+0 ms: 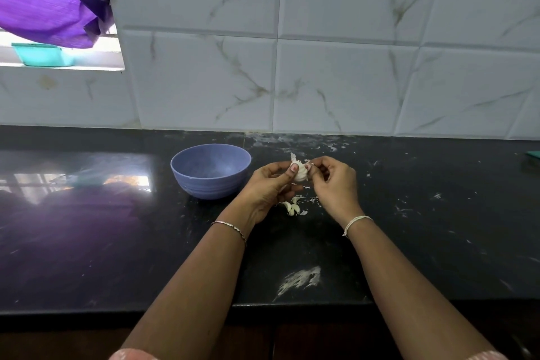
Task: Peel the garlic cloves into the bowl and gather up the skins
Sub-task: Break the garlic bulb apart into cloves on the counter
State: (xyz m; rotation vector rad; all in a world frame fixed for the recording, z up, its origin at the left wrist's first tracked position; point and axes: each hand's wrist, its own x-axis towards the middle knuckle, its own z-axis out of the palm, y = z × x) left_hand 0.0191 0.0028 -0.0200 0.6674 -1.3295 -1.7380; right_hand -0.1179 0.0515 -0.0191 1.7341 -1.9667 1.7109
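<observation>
Main risk sits at the pinch. Your right hand (333, 181) has thumb and forefinger closed on a scrap of skin at the top of the garlic bulb (300, 176). That skin looks papery, so I'd expect it to tear short and scatter flakes instead of coming off in one strip.

Second risk: the left hand (270, 184) holds the bulb up off the counter (438, 228) with fingers curled behind and the thumb (293, 168) pressed on its front. Pull hard and a clove may pop loose and drop onto the counter, not into the bowl (204, 187).

Finger state:
- Left: wrapped round the bulb, clamped.
- Right: tips pinched together on skin, other fingers loosely curled. Can't tell how much skin is in the pinch.

Outward from there:
- Loose cloves (292, 208) lie on the counter just below the hands. Unpeeled, as far as I can tell.
- Skin flakes (314, 199) sit around them, with more specks spread right and toward the tiled wall. The farther they spread, the worse the gather-up.
- The bowl is just left of the left hand, upright. No clove shows in the visible part of its inside, so I judge the task to be early.
- A pale smear (301, 278) near the front edge could be mistaken for skins.
</observation>
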